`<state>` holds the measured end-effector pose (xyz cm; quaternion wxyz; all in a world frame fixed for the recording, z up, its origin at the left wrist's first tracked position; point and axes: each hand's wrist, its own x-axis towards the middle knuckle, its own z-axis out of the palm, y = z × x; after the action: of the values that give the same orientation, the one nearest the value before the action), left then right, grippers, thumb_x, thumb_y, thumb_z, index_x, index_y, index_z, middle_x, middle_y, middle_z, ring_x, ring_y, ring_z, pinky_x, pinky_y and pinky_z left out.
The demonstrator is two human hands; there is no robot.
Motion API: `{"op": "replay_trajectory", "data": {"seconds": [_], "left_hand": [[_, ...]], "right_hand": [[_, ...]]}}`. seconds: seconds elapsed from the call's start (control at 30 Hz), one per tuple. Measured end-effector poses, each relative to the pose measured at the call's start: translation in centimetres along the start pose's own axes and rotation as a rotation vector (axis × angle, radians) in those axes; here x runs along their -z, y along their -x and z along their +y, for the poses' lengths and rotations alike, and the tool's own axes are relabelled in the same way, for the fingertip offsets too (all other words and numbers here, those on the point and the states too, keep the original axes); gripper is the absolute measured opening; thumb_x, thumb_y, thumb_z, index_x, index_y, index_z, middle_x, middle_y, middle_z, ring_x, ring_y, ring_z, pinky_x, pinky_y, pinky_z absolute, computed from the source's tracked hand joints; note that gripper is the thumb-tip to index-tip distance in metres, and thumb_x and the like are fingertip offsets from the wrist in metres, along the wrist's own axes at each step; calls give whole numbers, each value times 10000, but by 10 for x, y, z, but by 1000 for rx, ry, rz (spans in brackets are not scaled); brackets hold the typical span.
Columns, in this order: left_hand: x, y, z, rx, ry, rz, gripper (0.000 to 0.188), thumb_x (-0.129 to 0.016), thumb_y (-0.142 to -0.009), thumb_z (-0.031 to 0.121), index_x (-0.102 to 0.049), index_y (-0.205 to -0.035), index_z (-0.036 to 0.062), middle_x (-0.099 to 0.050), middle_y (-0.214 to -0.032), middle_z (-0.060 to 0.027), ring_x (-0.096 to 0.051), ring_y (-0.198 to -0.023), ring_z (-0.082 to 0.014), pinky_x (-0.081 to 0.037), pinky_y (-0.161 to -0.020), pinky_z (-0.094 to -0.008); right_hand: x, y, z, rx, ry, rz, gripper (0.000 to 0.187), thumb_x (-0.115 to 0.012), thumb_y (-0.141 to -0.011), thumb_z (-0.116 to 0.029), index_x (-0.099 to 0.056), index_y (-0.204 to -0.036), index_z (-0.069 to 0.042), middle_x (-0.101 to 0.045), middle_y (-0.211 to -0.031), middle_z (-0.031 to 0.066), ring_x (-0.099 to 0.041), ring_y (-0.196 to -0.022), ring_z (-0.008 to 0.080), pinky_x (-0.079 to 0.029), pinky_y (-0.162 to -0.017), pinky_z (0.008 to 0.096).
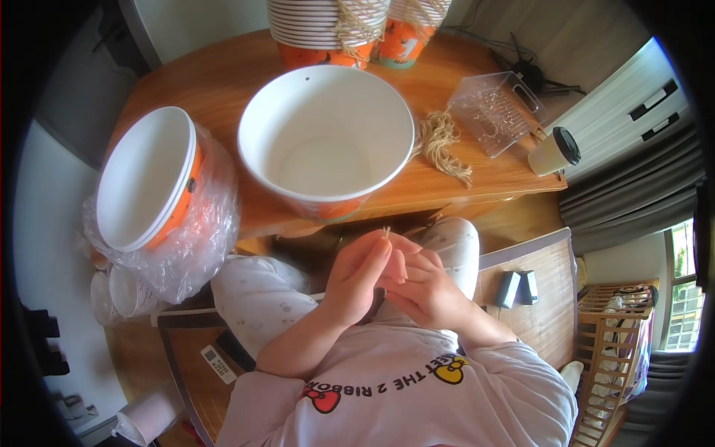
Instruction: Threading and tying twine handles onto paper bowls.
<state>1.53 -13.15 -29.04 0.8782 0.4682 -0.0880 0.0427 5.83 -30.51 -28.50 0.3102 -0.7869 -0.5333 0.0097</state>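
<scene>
A: What are we pinching?
B: Our left hand (357, 277) nips a pale, frayed cord tip (386, 232) between thumb and forefinger, above our lap. Our right hand (426, 289) curls against it; we cannot tell whether it grips anything.
A: Which containers do we see?
B: From our hands, at eleven o'clock, a wide round bucket (328, 104) stands open on the wooden table (208, 82), its smooth white bottom showing. At ten, nested buckets (145, 179) lean in crinkled clear plastic (212, 231).
A: And at one?
B: We have a loose, tan twine bundle (445, 141), then a rigid transparent box (488, 93) with small contents too tiny to name. At twelve, twine drapes stacked orange-sided buckets (320, 56).
</scene>
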Motion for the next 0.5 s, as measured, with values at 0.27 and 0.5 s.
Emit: {"op": "replay_trajectory", "data": {"seconds": [0.27,0.5], "left_hand": [[-4,6,11,43,-144,-33,417,-385,-1083,372,-554,-867,58,-336,-649,76,-261,-567,-20,-195,-518,-213],[-2,8,-4,54,-171,-80,647,-322,-1002,670,-528,-875,70,-361,-693,76,-258,-577,-24,-196,-517,-215]], "right_hand": [[20,-8,13,-191,-423,248,176,-697,-902,-203,-625,-910,-42,-667,-1059,158,-637,-990,319,-483,-870,420],[20,-39,3,-258,-1186,231,453,-701,-895,-1,-429,-1255,-29,-639,-1263,212,-624,-1146,207,-493,-973,333]]}}
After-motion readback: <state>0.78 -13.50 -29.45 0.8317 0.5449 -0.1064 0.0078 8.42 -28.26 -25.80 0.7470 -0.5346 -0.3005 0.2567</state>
